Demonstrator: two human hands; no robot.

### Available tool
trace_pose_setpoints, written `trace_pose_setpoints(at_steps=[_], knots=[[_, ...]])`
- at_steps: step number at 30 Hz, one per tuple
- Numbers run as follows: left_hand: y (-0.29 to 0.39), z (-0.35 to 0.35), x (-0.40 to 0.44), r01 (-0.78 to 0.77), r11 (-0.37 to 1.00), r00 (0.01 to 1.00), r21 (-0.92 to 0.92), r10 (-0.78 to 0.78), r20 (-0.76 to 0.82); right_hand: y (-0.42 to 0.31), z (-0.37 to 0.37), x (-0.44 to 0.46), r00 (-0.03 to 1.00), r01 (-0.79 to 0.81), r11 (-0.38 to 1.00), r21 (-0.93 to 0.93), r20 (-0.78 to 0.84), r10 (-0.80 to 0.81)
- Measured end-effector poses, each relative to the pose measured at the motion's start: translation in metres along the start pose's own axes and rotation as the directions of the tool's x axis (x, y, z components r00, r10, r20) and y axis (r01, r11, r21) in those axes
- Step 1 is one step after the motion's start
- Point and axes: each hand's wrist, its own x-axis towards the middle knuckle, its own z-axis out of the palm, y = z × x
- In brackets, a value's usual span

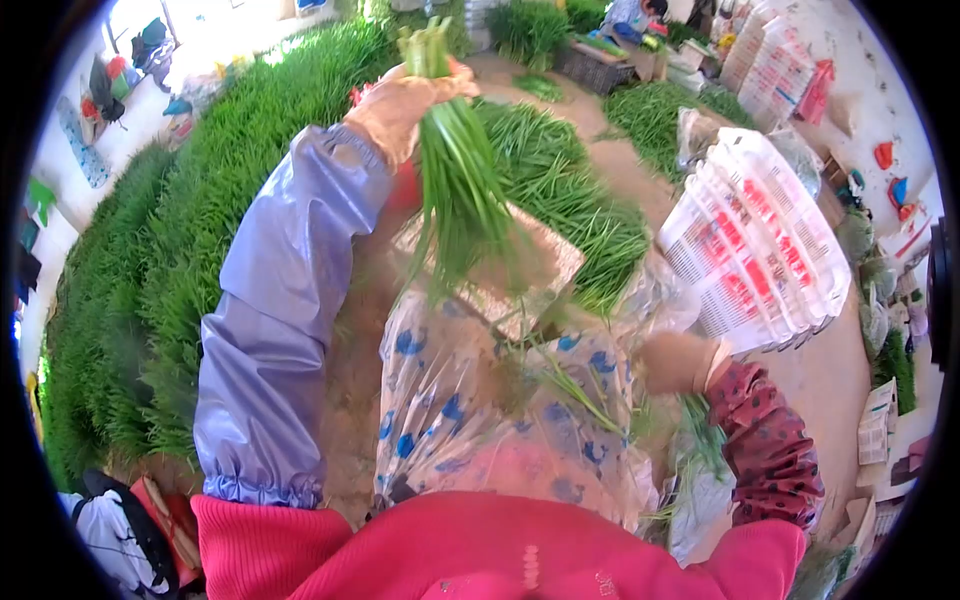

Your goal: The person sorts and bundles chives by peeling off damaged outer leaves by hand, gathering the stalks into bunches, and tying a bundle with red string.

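My left hand (pixel 400 108), in a pale glove, is raised at the top centre and closed round a bunch of green stalks (pixel 460 180). The pale cut ends point up and the leaves hang down, blurred at their tips. My right hand (pixel 680 362) is at the right beside my lap, smeared by motion, so its fingers cannot be made out. Between the arms, a clear plastic apron with blue prints (pixel 450 400) covers my lap, with loose green blades (pixel 580 390) lying on it. Beyond my knees is a speckled board (pixel 560 262).
Stacked white crates (pixel 760 240) with red print stand at the right. A heap of green stalks (pixel 570 190) lies ahead on the floor. Dense rows of greens (pixel 220 170) fill the left. Another person (pixel 630 18) is at the far back, near a dark crate (pixel 592 68).
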Motion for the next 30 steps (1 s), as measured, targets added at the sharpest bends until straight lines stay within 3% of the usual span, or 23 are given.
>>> trace_pose_setpoints(at_steps=[3,4,5,6,7,8,9,12,14,15,16,17,18,20,22,23,25,26,27,29,30], knots=[[0.004,-0.017,0.003,-0.007,1.000,0.995,0.030,0.004,0.095,0.009,0.010,-0.037,0.995,0.036,0.984,0.174,-0.098,-0.019],[0.002,-0.014,0.004,-0.046,0.988,0.994,0.146,0.031,0.102,0.008,-0.007,-0.047,0.993,0.030,0.985,0.168,-0.114,-0.011],[-0.001,-0.010,0.003,-0.055,0.987,0.992,0.148,0.038,0.117,0.005,-0.029,-0.059,0.965,-0.009,0.947,0.320,-0.245,0.092],[-0.003,-0.003,0.003,-0.104,0.983,0.968,0.154,0.065,0.241,0.001,-0.048,-0.070,0.911,-0.026,0.879,0.476,-0.351,0.217],[-0.006,0.008,0.001,-0.152,0.977,0.926,0.149,0.088,0.366,-0.003,-0.064,-0.079,0.843,0.052,0.855,0.516,-0.481,0.239],[0.000,0.023,-0.004,-0.084,0.982,0.914,0.168,0.009,0.405,-0.012,-0.082,-0.084,0.712,0.209,0.815,0.541,-0.655,0.253],[0.002,0.038,-0.009,-0.092,0.984,0.902,0.155,0.016,0.431,-0.022,-0.097,-0.085,0.640,0.286,0.774,0.565,-0.714,0.285],[0.008,0.074,-0.019,0.003,0.992,0.808,0.127,-0.077,0.584,-0.037,-0.127,-0.062,0.461,0.579,0.610,0.541,-0.834,0.302],[0.009,0.091,-0.027,-0.020,0.993,0.796,0.119,-0.056,0.603,-0.047,-0.140,-0.036,0.377,0.791,0.412,0.453,-0.890,0.255],[0.010,0.100,-0.031,-0.037,0.992,0.792,0.118,-0.043,0.608,-0.054,-0.143,-0.028,0.373,0.791,0.413,0.452,-0.891,0.260],[0.011,0.109,-0.035,0.046,0.999,0.795,0.009,-0.042,0.606,-0.061,-0.147,-0.021,0.331,0.842,0.364,0.398,-0.914,0.232],[0.012,0.104,-0.032,0.046,0.995,0.771,0.092,-0.094,0.630,-0.066,-0.150,-0.015,0.289,0.887,0.310,0.342,-0.935,0.204],[0.020,0.102,-0.032,0.017,0.979,0.742,0.205,-0.150,0.654,-0.071,-0.149,-0.013,0.307,0.924,0.162,0.346,-0.925,0.224],[0.031,0.097,-0.031,-0.003,0.950,0.718,0.313,-0.216,0.661,-0.073,-0.150,-0.008,0.318,0.930,0.136,0.341,-0.933,0.166],[0.030,0.094,-0.026,-0.208,0.907,0.620,0.367,-0.168,0.766,-0.079,-0.151,-0.007,0.379,0.915,0.106,0.389,-0.920,0.100],[0.017,0.091,-0.023,-0.080,0.970,0.621,0.230,-0.132,0.772,-0.082,-0.151,-0.006,0.401,0.907,0.094,0.410,-0.911,0.100],[0.037,0.105,-0.030,-0.263,0.820,0.694,0.508,-0.205,0.690,-0.082,-0.153,0.003,0.345,0.909,0.163,0.384,-0.911,0.226],[0.028,0.106,-0.025,-0.269,0.812,0.715,0.519,-0.193,0.672,-0.076,-0.149,0.014,0.260,0.902,0.262,0.344,-0.915,0.308],[0.017,0.106,-0.019,-0.271,0.805,0.735,0.528,-0.182,0.653,-0.082,-0.150,0.010,0.269,0.916,0.213,0.339,-0.916,0.297],[-0.004,0.106,-0.008,-0.256,0.918,0.695,0.301,-0.042,0.718,-0.079,-0.149,0.006,0.271,0.923,0.188,0.336,-0.914,0.302],[-0.007,0.108,-0.005,-0.138,0.948,0.719,0.288,-0.104,0.687,-0.075,-0.145,0.006,0.282,0.908,0.211,0.362,-0.901,0.331]])
